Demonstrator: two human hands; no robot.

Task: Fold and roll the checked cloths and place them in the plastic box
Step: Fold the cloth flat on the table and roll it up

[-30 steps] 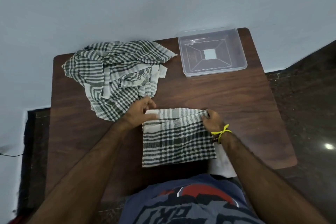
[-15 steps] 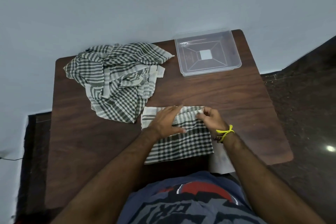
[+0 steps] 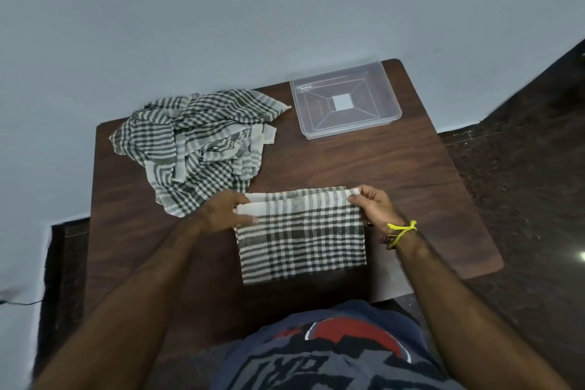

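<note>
Cloth lying folded at near table edge; I'm starting the roll w/ L hand & R hand pinching its far corners. Next: keep rolling evenly toward me, then into box.

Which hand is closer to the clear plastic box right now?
Right. The right hand pinches the folded checked cloth below the clear plastic box; the left hand holds the opposite end.

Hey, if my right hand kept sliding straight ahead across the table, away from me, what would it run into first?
Probably the plastic box, which sits beyond the right hand near the far edge. Only bare table shows between them, though the hand's exact heading is hard to judge.
</note>
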